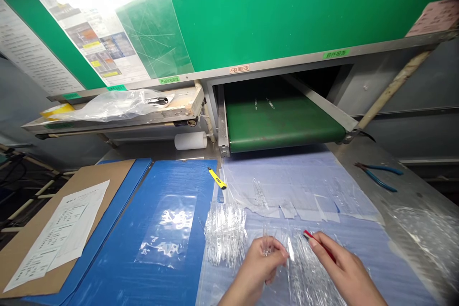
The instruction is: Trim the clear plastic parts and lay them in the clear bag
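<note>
**Clear plastic pieces (303, 275) heaped on a bluish sheet (387, 263)**

The heap lies between and below the hands. The left hand (258, 260) is curled nearly closed, fingers pinching clear plastic. The right hand (339, 260) closes around a slim red-and-black tool (307, 234). Another pile (225, 234) of clear pieces sits just left of the left hand. Beyond, above a green conveyor belt (283, 126), an orange-toned label (239, 69) reads 不良履历表; a green label (336, 54) to its right appears to read 首件报告.

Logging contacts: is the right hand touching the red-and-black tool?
Touching: the head view shows the right hand gripping the red-and-black tool, its end jutting out.
</note>
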`<action>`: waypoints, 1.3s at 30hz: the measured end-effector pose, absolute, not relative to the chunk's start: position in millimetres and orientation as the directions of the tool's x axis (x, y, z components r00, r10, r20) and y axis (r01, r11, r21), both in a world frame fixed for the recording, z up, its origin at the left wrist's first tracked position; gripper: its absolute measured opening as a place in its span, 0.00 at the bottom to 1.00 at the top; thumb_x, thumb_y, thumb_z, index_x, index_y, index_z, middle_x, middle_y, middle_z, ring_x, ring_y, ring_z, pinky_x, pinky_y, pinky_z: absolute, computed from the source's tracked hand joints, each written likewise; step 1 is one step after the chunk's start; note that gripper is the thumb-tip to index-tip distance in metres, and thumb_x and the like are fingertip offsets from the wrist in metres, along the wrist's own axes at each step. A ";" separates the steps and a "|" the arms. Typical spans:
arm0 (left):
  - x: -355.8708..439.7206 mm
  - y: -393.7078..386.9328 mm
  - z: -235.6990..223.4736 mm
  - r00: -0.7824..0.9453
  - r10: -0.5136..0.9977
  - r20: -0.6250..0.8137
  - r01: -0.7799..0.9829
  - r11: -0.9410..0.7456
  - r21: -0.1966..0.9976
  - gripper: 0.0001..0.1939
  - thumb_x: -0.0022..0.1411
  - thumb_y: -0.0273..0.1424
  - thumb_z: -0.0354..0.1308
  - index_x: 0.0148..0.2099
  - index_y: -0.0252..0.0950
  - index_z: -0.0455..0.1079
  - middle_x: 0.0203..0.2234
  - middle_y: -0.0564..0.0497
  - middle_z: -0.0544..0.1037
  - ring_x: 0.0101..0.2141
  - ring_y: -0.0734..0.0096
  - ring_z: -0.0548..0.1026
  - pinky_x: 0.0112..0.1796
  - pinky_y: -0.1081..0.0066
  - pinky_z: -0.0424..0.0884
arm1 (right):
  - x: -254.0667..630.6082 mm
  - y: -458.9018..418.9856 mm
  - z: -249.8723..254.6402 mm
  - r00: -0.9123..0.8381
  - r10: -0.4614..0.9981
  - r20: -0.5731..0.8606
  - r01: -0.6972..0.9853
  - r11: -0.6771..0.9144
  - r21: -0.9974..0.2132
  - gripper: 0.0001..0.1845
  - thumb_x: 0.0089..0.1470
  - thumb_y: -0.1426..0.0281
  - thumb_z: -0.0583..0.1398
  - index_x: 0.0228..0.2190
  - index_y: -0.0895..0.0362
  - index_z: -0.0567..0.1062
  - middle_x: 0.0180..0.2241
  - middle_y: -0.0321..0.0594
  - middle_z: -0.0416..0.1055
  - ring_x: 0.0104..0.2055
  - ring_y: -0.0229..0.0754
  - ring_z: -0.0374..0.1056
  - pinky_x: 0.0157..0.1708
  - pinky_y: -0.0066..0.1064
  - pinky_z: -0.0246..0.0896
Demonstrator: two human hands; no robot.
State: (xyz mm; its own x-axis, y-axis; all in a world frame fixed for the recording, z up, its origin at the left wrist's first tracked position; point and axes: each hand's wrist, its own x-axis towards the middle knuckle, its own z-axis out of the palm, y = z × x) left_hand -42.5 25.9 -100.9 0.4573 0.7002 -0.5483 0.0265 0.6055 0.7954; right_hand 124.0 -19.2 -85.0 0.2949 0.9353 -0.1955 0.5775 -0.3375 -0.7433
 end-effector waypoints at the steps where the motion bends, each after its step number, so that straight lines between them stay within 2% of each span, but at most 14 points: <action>1: -43.1 24.7 -94.1 0.461 0.698 -0.547 0.032 0.604 0.797 0.14 0.45 0.38 0.59 0.28 0.34 0.62 0.18 0.56 0.71 0.10 0.86 0.49 0.14 0.75 0.42 | 123.2 -18.1 -82.5 0.277 0.939 -0.204 0.580 -0.333 -0.743 0.20 0.51 0.52 0.48 0.19 0.53 0.57 0.14 0.28 0.51 0.17 0.34 0.52 0.18 0.23 0.48; 6: -46.3 19.6 -65.9 0.579 0.697 -0.423 0.012 0.511 0.859 0.04 0.50 0.28 0.54 0.31 0.34 0.63 0.14 0.57 0.70 0.15 0.82 0.60 0.23 0.78 0.54 | 113.0 -15.4 -71.0 0.257 0.957 -0.137 0.563 -0.263 -0.783 0.20 0.52 0.53 0.48 0.19 0.53 0.58 0.15 0.28 0.50 0.17 0.33 0.50 0.18 0.22 0.48; 10: -47.4 16.6 -63.8 0.677 0.653 -0.339 -0.006 0.465 0.885 0.08 0.49 0.24 0.51 0.35 0.33 0.65 0.12 0.59 0.66 0.18 0.78 0.65 0.29 0.75 0.60 | 100.9 -17.5 -64.6 0.289 0.954 -0.077 0.554 -0.233 -0.799 0.20 0.54 0.55 0.47 0.18 0.54 0.58 0.15 0.28 0.50 0.18 0.33 0.49 0.19 0.22 0.47; 13: -46.7 13.6 -69.7 0.637 0.694 -0.335 0.052 0.395 0.917 0.04 0.53 0.29 0.50 0.31 0.34 0.65 0.12 0.59 0.61 0.16 0.79 0.59 0.23 0.76 0.57 | 94.7 -20.4 -63.6 0.277 0.960 -0.044 0.588 -0.205 -0.783 0.19 0.54 0.55 0.47 0.19 0.53 0.58 0.15 0.27 0.51 0.17 0.33 0.50 0.19 0.23 0.46; 15: -46.7 11.1 -72.6 0.562 0.777 -0.284 0.129 0.256 0.958 0.07 0.54 0.31 0.51 0.26 0.34 0.62 0.14 0.58 0.58 0.17 0.80 0.57 0.23 0.77 0.54 | 93.5 -22.6 -65.1 0.250 0.968 -0.013 0.632 -0.173 -0.755 0.20 0.55 0.55 0.47 0.19 0.53 0.59 0.14 0.28 0.53 0.17 0.34 0.52 0.18 0.23 0.47; 18: -48.4 7.8 -73.8 0.513 0.837 -0.192 0.253 0.066 0.965 0.10 0.54 0.27 0.50 0.21 0.34 0.60 0.15 0.57 0.57 0.19 0.79 0.56 0.22 0.76 0.51 | 96.6 -25.7 -69.3 0.238 0.971 -0.010 0.728 -0.185 -0.660 0.20 0.56 0.55 0.45 0.19 0.52 0.61 0.12 0.29 0.57 0.15 0.35 0.54 0.18 0.25 0.47; 21: -51.4 6.6 -75.6 0.508 0.841 -0.185 0.326 0.010 0.945 0.07 0.52 0.24 0.48 0.22 0.34 0.60 0.15 0.57 0.58 0.18 0.80 0.56 0.20 0.76 0.49 | 101.3 -28.5 -72.3 0.321 0.947 -0.028 0.789 -0.284 -0.545 0.19 0.56 0.56 0.45 0.22 0.51 0.64 0.11 0.29 0.60 0.14 0.38 0.58 0.17 0.26 0.47; 25: -53.2 6.0 -85.9 0.525 0.845 -0.103 0.414 -0.148 0.898 0.05 0.47 0.21 0.48 0.23 0.36 0.59 0.14 0.58 0.57 0.17 0.79 0.55 0.20 0.76 0.47 | 103.2 -29.7 -72.4 0.204 0.979 0.002 0.789 -0.163 -0.592 0.19 0.57 0.57 0.45 0.21 0.51 0.64 0.12 0.30 0.63 0.14 0.37 0.60 0.18 0.25 0.49; 29: -51.8 3.0 -97.1 0.537 0.841 -0.059 0.469 -0.240 0.850 0.05 0.45 0.22 0.49 0.24 0.37 0.57 0.14 0.57 0.57 0.16 0.79 0.54 0.20 0.74 0.46 | 106.1 -26.7 -72.0 0.306 0.948 -0.091 0.823 -0.311 -0.475 0.16 0.56 0.60 0.45 0.23 0.50 0.66 0.12 0.31 0.65 0.15 0.40 0.62 0.16 0.26 0.48; 31: -51.6 1.7 -98.5 0.549 0.835 -0.030 0.470 -0.279 0.837 0.05 0.47 0.23 0.48 0.24 0.37 0.56 0.15 0.57 0.58 0.17 0.78 0.54 0.21 0.74 0.46 | 109.5 -24.6 -73.6 0.219 0.964 -0.153 0.806 -0.267 -0.528 0.18 0.56 0.58 0.45 0.23 0.50 0.65 0.13 0.31 0.66 0.16 0.40 0.63 0.18 0.26 0.51; 33: -52.6 1.2 -97.4 0.553 0.833 -0.013 0.443 -0.281 0.851 0.05 0.49 0.24 0.47 0.24 0.37 0.54 0.15 0.57 0.57 0.17 0.78 0.55 0.21 0.74 0.47 | 115.4 -22.4 -77.4 0.122 0.968 -0.221 0.800 -0.228 -0.556 0.18 0.56 0.56 0.44 0.24 0.50 0.66 0.16 0.33 0.69 0.19 0.40 0.65 0.20 0.26 0.53; 35: -54.0 2.1 -96.1 0.517 0.855 -0.032 0.414 -0.218 0.884 0.06 0.52 0.26 0.46 0.25 0.38 0.53 0.15 0.58 0.55 0.17 0.78 0.55 0.21 0.74 0.47 | 123.9 -20.8 -83.4 0.182 0.929 -0.323 0.828 -0.322 -0.460 0.17 0.55 0.58 0.44 0.25 0.50 0.67 0.18 0.35 0.71 0.22 0.43 0.68 0.20 0.27 0.52; 37: -54.0 5.0 -97.6 0.456 0.884 -0.103 0.424 -0.114 0.898 0.08 0.56 0.29 0.45 0.25 0.38 0.53 0.15 0.58 0.55 0.17 0.78 0.57 0.21 0.75 0.48 | 132.3 -20.6 -90.4 0.275 0.882 -0.381 0.829 -0.419 -0.370 0.17 0.54 0.58 0.44 0.25 0.49 0.67 0.19 0.36 0.71 0.23 0.45 0.68 0.20 0.28 0.51; 39: -50.3 10.4 -103.6 0.424 0.880 -0.212 0.476 -0.018 0.879 0.09 0.59 0.30 0.43 0.26 0.38 0.53 0.15 0.58 0.58 0.18 0.77 0.60 0.21 0.76 0.51 | 136.4 -22.3 -96.6 0.259 0.890 -0.376 0.817 -0.409 -0.406 0.17 0.54 0.57 0.44 0.23 0.50 0.65 0.17 0.34 0.69 0.22 0.44 0.67 0.21 0.28 0.52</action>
